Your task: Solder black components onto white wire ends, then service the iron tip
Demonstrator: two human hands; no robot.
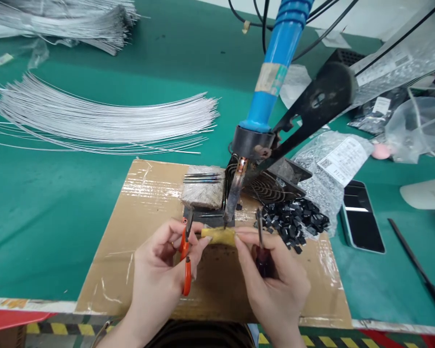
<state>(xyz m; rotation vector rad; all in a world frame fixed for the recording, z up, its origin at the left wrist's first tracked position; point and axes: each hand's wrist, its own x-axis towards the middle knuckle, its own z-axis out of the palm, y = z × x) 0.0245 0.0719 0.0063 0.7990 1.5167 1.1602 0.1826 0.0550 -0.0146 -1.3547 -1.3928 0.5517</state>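
Observation:
My left hand [163, 268] grips orange-handled pliers [186, 261] and pinches the left end of a small yellow piece [219, 236]. My right hand [271, 280] pinches the right end of that piece and also holds a thin dark tool [260, 232]. The yellow piece sits right under the tip of a blue-handled soldering iron [275, 72] fixed in a black stand [311, 106]. Both hands are over a cardboard sheet [137, 227] wrapped in tape.
A pile of small black parts [293, 220] lies right of the iron. A grey block with dark pins [203, 188] sits behind my hands. Bundles of silver wire [94, 121] spread across the green table. A phone [362, 217] and plastic bags [333, 164] lie at right.

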